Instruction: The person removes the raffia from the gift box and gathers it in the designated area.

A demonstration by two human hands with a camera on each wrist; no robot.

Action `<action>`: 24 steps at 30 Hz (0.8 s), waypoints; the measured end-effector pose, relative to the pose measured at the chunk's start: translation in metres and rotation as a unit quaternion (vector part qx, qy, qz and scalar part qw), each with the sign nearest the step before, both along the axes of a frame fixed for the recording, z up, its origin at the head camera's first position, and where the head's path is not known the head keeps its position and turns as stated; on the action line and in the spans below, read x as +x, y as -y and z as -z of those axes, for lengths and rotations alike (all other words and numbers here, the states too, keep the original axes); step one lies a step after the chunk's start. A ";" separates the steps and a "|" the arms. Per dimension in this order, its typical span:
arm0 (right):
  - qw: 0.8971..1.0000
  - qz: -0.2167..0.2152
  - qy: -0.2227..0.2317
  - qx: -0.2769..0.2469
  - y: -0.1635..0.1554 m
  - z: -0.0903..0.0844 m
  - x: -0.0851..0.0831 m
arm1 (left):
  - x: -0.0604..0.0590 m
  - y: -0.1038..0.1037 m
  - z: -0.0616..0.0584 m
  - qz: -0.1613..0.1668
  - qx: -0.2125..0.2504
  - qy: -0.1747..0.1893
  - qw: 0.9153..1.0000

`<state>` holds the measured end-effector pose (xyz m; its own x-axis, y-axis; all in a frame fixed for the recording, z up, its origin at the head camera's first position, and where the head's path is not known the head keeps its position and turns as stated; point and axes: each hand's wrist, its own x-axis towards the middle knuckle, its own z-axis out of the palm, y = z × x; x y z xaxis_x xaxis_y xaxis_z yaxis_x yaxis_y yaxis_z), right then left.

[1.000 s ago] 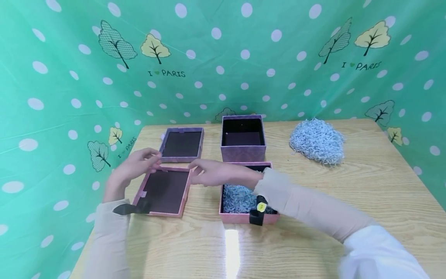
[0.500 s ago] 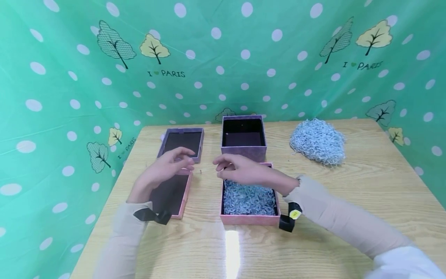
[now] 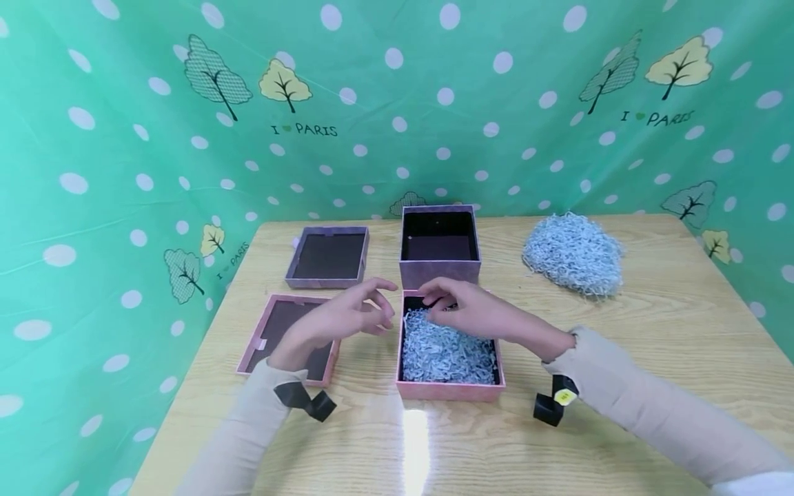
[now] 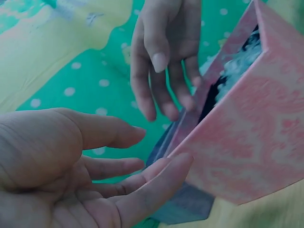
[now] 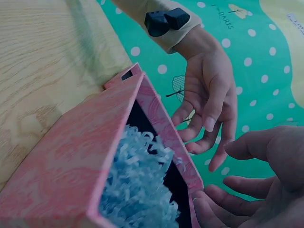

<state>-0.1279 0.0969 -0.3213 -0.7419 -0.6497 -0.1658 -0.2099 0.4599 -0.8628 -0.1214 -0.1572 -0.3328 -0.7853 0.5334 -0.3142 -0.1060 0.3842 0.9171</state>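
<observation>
A pink box [image 3: 450,391] with a black inside holds blue shredded paper [image 3: 446,351]. Over its back part hovers my right hand [image 3: 465,306], fingers loosely bent and holding nothing. At the box's left side, my left hand [image 3: 347,313] is likewise bare, thumb and fingers spread apart. In the left wrist view, the fingertips of my left hand [image 4: 109,175] overlap the edge of the pink box [image 4: 242,118]. The right wrist view has the fingers of my right hand [image 5: 251,190] near the far rim, with the paper filling [image 5: 137,185] beside them.
A pink lid [image 3: 257,344] lies upturned at the left, partly behind my left arm. Behind it is a purple lid [image 3: 325,283]. A purple box [image 3: 440,273] stands behind the pink box. At the back right sits a heap of blue shredded paper [image 3: 573,255].
Both hands have moved to the right, from the pink lid to the pink box. The lid and the paper in the box now show more fully. The boxes stay put.
</observation>
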 end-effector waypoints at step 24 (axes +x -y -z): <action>0.945 -0.097 -0.085 0.300 0.001 0.017 0.025 | 0.010 -0.022 0.015 -0.022 0.005 0.057 0.998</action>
